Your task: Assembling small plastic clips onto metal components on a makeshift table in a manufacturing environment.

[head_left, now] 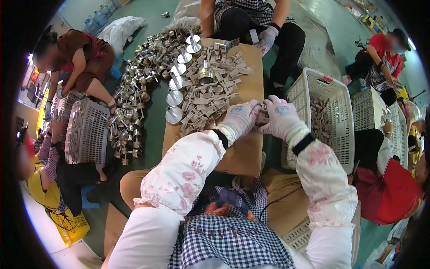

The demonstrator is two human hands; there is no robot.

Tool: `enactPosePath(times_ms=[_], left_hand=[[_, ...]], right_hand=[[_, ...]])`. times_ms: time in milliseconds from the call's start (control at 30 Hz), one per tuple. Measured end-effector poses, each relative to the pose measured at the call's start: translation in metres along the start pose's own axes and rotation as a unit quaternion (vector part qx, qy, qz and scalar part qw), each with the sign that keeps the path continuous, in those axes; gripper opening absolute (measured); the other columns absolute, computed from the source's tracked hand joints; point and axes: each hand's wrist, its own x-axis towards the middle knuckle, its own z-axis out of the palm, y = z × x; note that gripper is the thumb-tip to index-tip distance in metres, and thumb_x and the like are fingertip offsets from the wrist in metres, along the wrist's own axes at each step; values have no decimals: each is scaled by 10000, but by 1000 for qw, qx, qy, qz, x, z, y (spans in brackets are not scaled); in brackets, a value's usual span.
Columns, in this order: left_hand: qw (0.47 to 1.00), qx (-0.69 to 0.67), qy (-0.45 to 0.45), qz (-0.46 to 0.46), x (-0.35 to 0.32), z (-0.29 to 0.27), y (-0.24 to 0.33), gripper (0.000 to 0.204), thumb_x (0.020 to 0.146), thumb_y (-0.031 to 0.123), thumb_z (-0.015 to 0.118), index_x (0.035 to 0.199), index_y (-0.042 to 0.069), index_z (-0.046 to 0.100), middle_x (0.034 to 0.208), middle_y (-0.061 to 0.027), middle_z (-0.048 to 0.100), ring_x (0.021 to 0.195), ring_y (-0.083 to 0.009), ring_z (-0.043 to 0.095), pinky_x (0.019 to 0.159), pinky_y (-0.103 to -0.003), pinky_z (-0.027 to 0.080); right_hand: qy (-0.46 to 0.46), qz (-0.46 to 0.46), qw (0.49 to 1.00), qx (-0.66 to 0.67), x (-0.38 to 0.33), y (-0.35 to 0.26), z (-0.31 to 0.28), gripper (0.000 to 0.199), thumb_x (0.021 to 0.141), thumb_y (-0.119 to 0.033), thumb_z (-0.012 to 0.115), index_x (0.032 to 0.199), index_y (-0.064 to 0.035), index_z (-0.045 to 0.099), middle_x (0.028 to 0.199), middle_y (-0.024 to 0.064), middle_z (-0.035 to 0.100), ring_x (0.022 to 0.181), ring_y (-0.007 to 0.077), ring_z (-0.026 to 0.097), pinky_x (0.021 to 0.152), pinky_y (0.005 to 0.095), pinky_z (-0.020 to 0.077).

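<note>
My left hand [242, 117] and my right hand [282, 118], both in pale knitted gloves, meet over the right edge of a brown cardboard sheet [239, 159]. Between their fingers is a small grey-beige plastic part [263, 115], partly covered, and both hands are closed on it. Beside my left hand spreads a pile of similar grey-beige plastic parts [208, 105]. A row of round metal discs with stems [174, 114] borders that pile on its left. One metal cup with a stem [206, 76] stands among the plastic parts.
Right of my hands stands a white plastic basket [346, 134] with plastic parts inside. Many stemmed metal cups [130, 103] are heaped on the floor at left. Across from me sits a person with a gloved hand [267, 39] by the cardboard. Other people work on both sides.
</note>
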Motion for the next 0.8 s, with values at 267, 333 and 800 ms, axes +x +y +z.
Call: enactPosePath(times_ms=[267, 333, 800], left_hand=[[990, -79, -66, -94, 34, 0, -23, 430, 1051, 358, 380, 1287, 42, 552, 1191, -225, 636, 1121, -382, 596, 968, -403, 468], [991, -107, -34, -65, 33, 1, -21, 404, 1048, 343, 392, 1267, 50, 564, 1146, -223, 648, 1085, -385, 609, 946, -413, 475], [986, -54, -77, -135, 72, -1, -27, 602, 1044, 461, 269, 1338, -4, 514, 1355, -249, 543, 1313, -376, 462, 1092, -413, 363]], right_hand=[[9, -35, 997, -64, 18, 2, 5, 760, 667, -539, 808, 1228, -88, 561, 1111, 94, 629, 1109, 263, 597, 945, 376, 448], [-80, -24, 996, -21, 38, 14, -5, 745, 667, -550, 807, 1189, -57, 608, 1169, 148, 651, 1150, 305, 608, 953, 387, 483], [45, -76, 989, -117, 49, 14, -5, 820, 574, -518, 868, 1190, -66, 569, 1132, 110, 618, 1126, 265, 586, 958, 388, 447]])
